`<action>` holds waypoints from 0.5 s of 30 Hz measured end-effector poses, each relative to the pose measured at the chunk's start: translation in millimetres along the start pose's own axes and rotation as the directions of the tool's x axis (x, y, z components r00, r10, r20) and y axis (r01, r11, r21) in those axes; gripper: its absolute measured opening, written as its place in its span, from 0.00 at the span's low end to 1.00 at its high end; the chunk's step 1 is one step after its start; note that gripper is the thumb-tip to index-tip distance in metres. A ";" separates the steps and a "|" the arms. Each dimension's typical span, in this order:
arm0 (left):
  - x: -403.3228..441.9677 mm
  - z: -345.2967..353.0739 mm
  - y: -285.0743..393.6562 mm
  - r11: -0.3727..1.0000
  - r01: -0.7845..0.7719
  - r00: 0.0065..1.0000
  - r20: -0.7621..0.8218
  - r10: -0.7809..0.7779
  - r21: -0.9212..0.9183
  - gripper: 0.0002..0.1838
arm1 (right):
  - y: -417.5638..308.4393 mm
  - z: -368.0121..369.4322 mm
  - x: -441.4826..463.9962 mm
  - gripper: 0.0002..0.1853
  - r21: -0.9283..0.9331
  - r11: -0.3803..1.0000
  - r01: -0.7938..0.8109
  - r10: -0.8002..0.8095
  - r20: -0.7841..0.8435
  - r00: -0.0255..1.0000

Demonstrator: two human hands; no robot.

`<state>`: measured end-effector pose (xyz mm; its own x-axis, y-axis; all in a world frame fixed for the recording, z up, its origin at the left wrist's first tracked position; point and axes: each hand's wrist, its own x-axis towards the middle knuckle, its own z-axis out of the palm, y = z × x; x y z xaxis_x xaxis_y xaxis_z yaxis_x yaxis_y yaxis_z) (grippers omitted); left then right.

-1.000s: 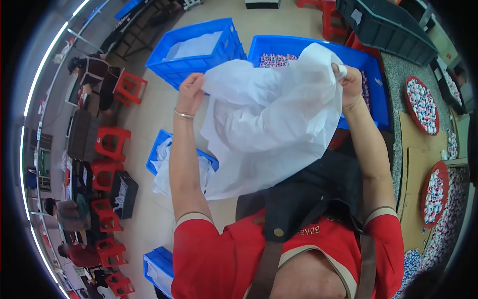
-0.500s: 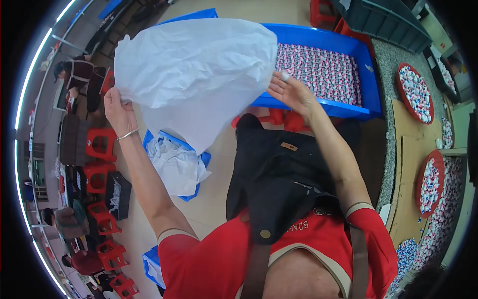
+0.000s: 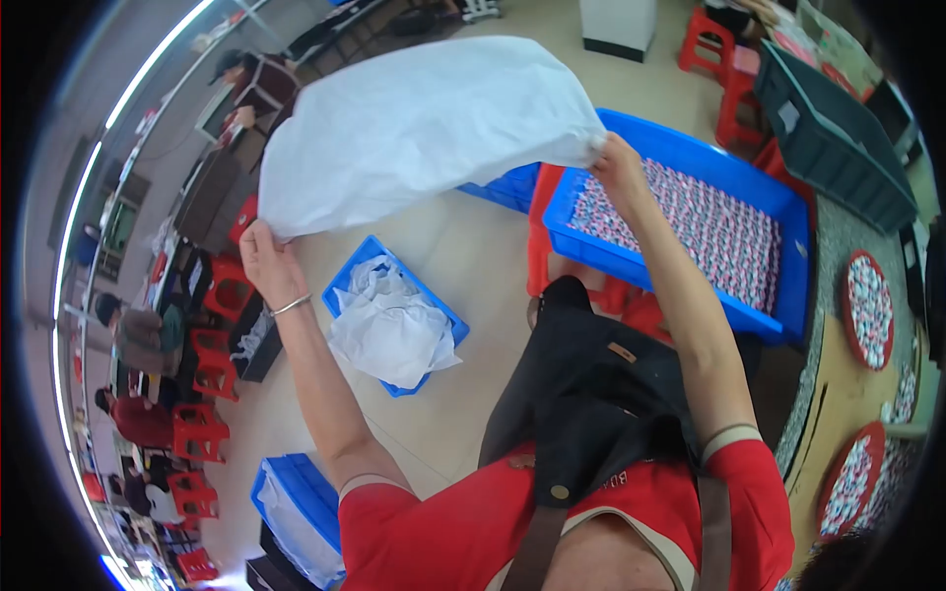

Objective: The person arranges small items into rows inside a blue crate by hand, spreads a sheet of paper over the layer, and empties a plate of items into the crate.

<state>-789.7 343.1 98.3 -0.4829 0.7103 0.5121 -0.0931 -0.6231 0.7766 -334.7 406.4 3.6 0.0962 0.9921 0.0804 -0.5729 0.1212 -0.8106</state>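
Observation:
A thin white sheet (image 3: 424, 128) is stretched out in the air before me, billowing upward in the middle. At its lower left corner my left hand (image 3: 271, 264), with a bangle at the wrist, is closed on the edge. My right hand (image 3: 618, 175) pinches the right corner, above the near end of a large blue bin (image 3: 670, 138). Rows of small pink, white and blue pieces (image 3: 705, 231) lie in that bin. Below the sheet, crumpled white sheets (image 3: 389, 330) fill a smaller blue crate (image 3: 443, 320) on the floor.
Another blue crate (image 3: 305, 492) with white lining stands at lower left. Red stools (image 3: 202, 428) and seated people line the left side. On the right are a dark green crate (image 3: 838, 128) and red baskets (image 3: 869, 310) of small pieces on a counter.
My view has turned, so the bin appears lower and farther right. My right hand's fingers have closed on the sheet's corner. The sheet's hanging lower part has swung up and spread out.

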 end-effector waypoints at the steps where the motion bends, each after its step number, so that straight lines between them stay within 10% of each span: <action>1: 0.2 -8.0 -3.3 1.000 0.004 0.999 -0.054 -0.003 0.015 0.05 | -2.5 2.3 -6.0 0.12 -0.045 0.999 0.018 -0.017 0.019 1.000; 10: -34.5 -1.8 -7.4 0.997 -0.073 0.997 -0.028 0.074 0.032 0.14 | -35.3 -8.6 -51.8 0.34 -0.284 0.936 0.206 -0.183 0.105 0.977; 15: -45.5 0.8 -16.8 0.999 0.015 0.999 0.036 -0.017 0.041 0.11 | -40.9 -44.5 -78.6 0.23 -0.320 0.941 0.109 -0.068 0.136 0.988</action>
<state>-765.4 321.6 62.2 -0.4493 0.7322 0.5119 -0.0644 -0.5981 0.7989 -282.6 322.0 4.6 0.0236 0.9767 0.2133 -0.2681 0.2117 -0.9399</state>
